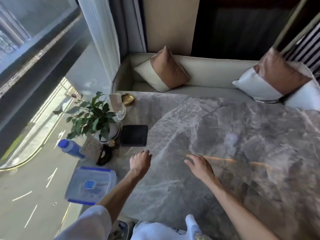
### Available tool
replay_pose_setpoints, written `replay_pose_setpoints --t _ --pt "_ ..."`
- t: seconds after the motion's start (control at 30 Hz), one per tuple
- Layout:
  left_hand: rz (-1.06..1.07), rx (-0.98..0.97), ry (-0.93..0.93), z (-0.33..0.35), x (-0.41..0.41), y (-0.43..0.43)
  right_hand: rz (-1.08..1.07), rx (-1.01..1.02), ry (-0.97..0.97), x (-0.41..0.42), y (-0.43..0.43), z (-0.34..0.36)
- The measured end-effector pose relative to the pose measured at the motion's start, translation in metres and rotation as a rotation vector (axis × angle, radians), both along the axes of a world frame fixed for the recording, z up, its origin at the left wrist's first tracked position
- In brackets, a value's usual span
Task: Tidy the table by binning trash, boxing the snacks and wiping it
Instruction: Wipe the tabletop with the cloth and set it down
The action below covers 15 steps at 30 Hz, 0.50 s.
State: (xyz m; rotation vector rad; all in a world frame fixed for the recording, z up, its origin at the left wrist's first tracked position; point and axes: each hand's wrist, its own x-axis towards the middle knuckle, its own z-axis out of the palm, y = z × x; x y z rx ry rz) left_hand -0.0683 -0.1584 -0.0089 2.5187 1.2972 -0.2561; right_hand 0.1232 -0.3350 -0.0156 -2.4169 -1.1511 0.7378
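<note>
A grey marble table (216, 129) fills the middle of the view. At its near left corner sits a clear plastic box with a blue-trimmed lid (90, 185), lid on. My left hand (140, 161) hovers over the table just right of the box, fingers curled loosely and holding nothing. My right hand (199, 166) is spread flat over the marble, fingers apart and empty. A blue-capped plastic bottle (71, 148) lies tilted at the table's left edge. I see no loose trash, snacks or cloth on the marble.
Along the left edge stand a potted plant (94, 116), a black square mat (134, 135), a card holder (91, 148), a glass (121, 112) and a gold dish (128, 99). A pale sofa with two cushions (164, 70) lies beyond. A window is at left.
</note>
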Motion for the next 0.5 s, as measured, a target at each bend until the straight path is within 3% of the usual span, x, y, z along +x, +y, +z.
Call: replay_pose_setpoints --t 0.23,0.5 --pt "0.170 -0.143 -0.060 -0.019 -0.027 0.090 0.123 -0.096 0.076 -0.064 0.134 -0.012" --pt "0.375 -0.362 -0.162 -0.069 -0.012 0.171 0.040 -0.236 0.159 -0.087 0.254 -0.050"
